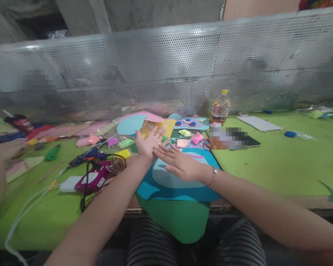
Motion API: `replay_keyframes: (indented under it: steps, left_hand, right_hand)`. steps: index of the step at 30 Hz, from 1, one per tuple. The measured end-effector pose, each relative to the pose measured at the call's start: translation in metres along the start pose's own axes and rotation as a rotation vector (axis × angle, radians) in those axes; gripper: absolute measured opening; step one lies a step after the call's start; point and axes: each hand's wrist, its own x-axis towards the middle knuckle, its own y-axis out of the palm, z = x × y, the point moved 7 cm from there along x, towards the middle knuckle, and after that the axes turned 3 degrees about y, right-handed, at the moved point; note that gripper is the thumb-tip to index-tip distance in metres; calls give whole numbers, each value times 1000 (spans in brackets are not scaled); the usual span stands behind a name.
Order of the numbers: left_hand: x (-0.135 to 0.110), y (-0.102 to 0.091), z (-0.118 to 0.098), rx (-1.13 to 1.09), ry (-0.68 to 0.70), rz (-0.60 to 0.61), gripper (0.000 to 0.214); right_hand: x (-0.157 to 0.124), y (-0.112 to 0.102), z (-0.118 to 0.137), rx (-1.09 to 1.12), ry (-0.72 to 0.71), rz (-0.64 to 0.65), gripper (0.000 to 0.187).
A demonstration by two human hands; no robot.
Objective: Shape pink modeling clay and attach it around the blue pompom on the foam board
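Note:
My left hand (150, 143) is turned palm up with its fingers spread, over the far edge of the craft sheets. Flat and palm down, my right hand (181, 162) has its fingers stretched out, and its fingertips meet the heel of my left palm. Whether anything small lies between them is hidden. Beneath my right hand is a light blue paper cutout (166, 175) on a blue sheet (151, 190), with a thin pink strip (195, 156) on it. A green sheet (177, 218) hangs over the table edge. Beyond sit packets of coloured clay (184, 133).
To the left are a glue gun (86, 157), a purple power strip (96, 177) with cables, and another person's blurred arm (0, 177). A drink bottle (220, 107) stands at the back by the perforated metal panel (166, 74). A white board (259, 123) lies right.

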Motion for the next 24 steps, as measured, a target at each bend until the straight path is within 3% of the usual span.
replay_keyframes:
  steps: [4, 17, 24]
  left_hand:
    - [0, -2, 8, 17, -31, 13, 81]
    - [-25, 26, 41, 61, -127, 168, 80]
    - [-14, 22, 13, 57, -37, 173, 85]
  right_hand:
    - [0, 0, -2, -57, 2, -12, 58]
    - [8, -3, 1, -151, 12, -88, 64]
    - [2, 3, 7, -158, -86, -16, 67]
